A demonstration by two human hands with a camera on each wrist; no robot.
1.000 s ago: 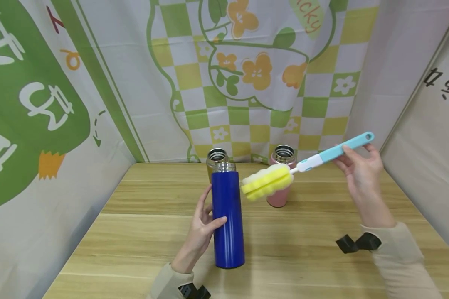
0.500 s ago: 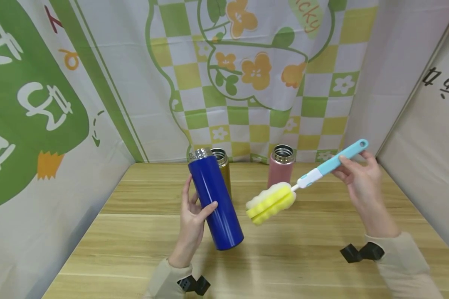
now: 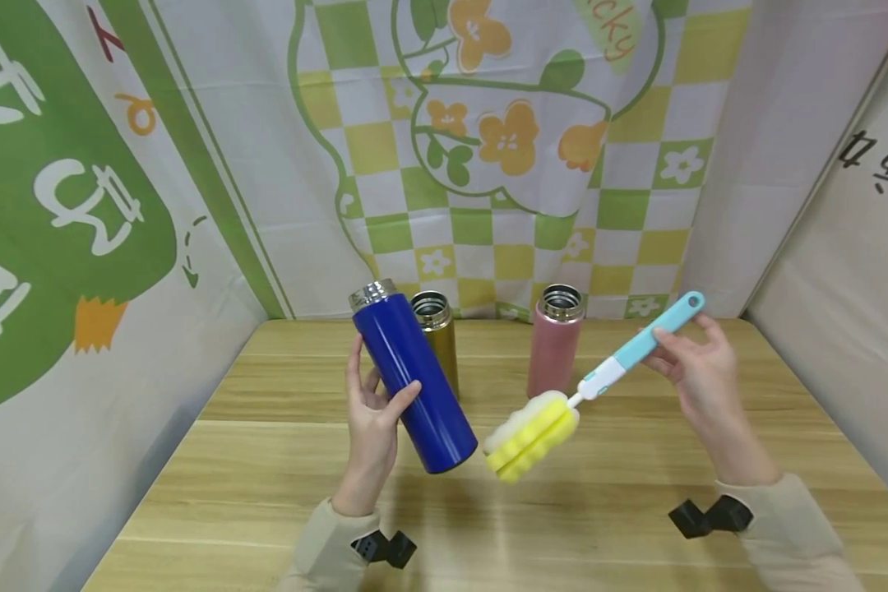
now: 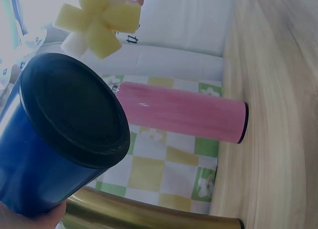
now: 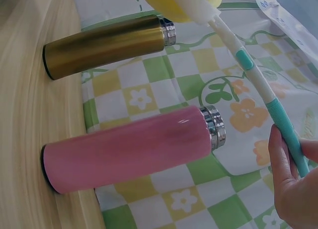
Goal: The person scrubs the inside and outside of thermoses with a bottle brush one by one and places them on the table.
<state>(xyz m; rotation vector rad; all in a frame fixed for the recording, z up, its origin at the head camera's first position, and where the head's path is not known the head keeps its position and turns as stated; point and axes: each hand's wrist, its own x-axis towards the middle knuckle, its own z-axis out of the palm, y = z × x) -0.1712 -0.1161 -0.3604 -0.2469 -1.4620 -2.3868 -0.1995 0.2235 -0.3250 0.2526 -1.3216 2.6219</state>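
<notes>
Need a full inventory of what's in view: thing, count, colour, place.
Blue bottle: 1, blue, silver neck, tilted in left hand
Gold bottle: 1, gold, upright on table, behind blue bottle
Pink bottle: 1, pink, upright on table, right of gold bottle
Sponge brush: 1, yellow-white head, blue-white handle, in right hand
Table: 1, wood-toned, beneath
Printed cloth: white, green, yellow, orange, behind table
Wrist units: black, at both cuffs
Sleeves: 2, beige
Left hand: 1, holding blue bottle
Right hand: 1, holding brush handle
</notes>
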